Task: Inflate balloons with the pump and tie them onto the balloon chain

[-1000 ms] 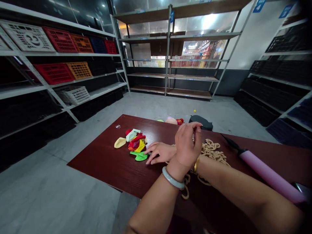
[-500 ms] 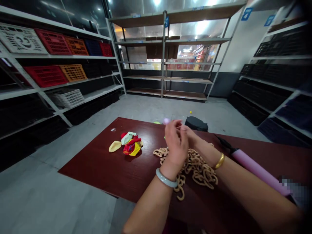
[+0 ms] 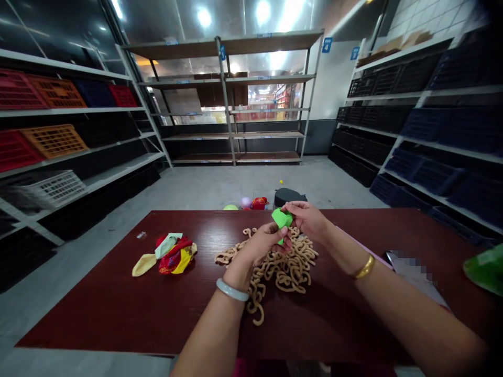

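Observation:
A limp bright green balloon (image 3: 280,217) is stretched between my two hands above the table. My left hand (image 3: 269,243) has its fingers closed round the lower part. With thumb and fingertips, my right hand (image 3: 307,219) pinches the upper right edge. Under both hands spreads a heap of tan, curled, rope-like pieces (image 3: 291,277), partly hidden by my left hand. To the left lies a small pile of flat balloons (image 3: 173,255) in red, yellow and pale green.
The dark red table (image 3: 102,293) fills the foreground. Behind its far edge, round balloons (image 3: 259,203) and a black bag (image 3: 290,197) are on the floor. A blurred flat object (image 3: 412,277) and a green item (image 3: 487,269) lie right. Crate-filled shelves (image 3: 55,141) line the sides.
My hands have moved apart from each other, and the green balloon now shows plainly between them. The view has turned right, showing more of the table's right side.

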A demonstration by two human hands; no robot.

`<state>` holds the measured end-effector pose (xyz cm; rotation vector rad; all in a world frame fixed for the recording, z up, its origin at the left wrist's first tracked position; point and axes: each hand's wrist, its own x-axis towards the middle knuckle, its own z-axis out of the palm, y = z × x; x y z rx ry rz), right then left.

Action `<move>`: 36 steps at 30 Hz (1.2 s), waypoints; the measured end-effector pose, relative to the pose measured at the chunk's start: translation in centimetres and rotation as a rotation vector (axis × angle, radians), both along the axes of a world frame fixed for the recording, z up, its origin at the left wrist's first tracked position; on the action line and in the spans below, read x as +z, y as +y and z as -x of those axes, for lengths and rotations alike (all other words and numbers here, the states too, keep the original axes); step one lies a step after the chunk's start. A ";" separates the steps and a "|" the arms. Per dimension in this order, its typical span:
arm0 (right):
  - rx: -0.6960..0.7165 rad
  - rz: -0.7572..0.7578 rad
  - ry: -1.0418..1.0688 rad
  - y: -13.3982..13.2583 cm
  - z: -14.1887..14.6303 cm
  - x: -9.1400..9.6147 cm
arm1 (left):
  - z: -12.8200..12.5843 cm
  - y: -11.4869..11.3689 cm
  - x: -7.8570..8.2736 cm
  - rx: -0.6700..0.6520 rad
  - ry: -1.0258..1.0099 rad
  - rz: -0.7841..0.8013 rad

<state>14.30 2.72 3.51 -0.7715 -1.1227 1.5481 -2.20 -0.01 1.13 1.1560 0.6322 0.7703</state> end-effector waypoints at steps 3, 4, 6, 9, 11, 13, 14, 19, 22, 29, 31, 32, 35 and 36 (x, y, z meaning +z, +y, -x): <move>-0.036 0.005 -0.035 -0.4 -0.8 -0.4 | -0.1 -0.5 0.0 -0.058 0.060 0.052; -0.041 0.002 -0.042 -0.5 -1.1 -0.4 | -0.2 -0.6 -0.1 -0.077 0.054 0.067; -0.057 -0.025 -0.041 -0.7 -2.0 -0.4 | -0.3 -0.8 -0.1 -0.098 -0.005 0.110; -0.194 -0.118 -0.140 -1.0 -4.6 -0.7 | -0.2 -0.6 0.0 -0.057 -0.219 0.199; -0.357 -0.189 -0.431 -1.2 -7.0 -1.5 | 0.0 -0.1 0.1 0.045 -0.403 0.239; -0.497 -0.285 -0.902 -1.4 -9.6 -2.9 | 0.3 0.6 0.1 0.189 -0.531 0.264; -0.537 -0.300 -1.133 -1.6 -10.8 -3.7 | 0.5 0.9 0.1 0.262 -0.571 0.288; -0.452 -0.160 -1.761 -2.5 -13.7 -7.5 | 0.8 1.9 -0.1 0.472 -0.714 0.474; -0.409 -0.110 -1.860 -2.6 -13.3 -7.6 | 1.1 2.4 -0.4 0.494 -0.783 0.499; -0.379 -0.616 -1.678 -3.3 -6.8 -2.1 | 2.7 3.8 -1.3 0.673 -0.887 0.412; -0.287 -0.706 -1.639 -4.1 -4.2 -1.3 | 2.9 4.1 -1.6 0.696 -0.872 0.369; -0.256 -0.719 -1.634 -4.5 -3.2 -1.2 | 2.9 4.1 -1.7 0.706 -0.860 0.346; -0.200 -0.716 -1.630 -5.1 -1.4 -1.9 | 2.7 4.1 -2.0 0.711 -0.805 0.267; -0.196 -0.711 -1.627 -5.2 -1.3 -2.2 | 2.5 4.1 -2.0 0.708 -0.781 0.243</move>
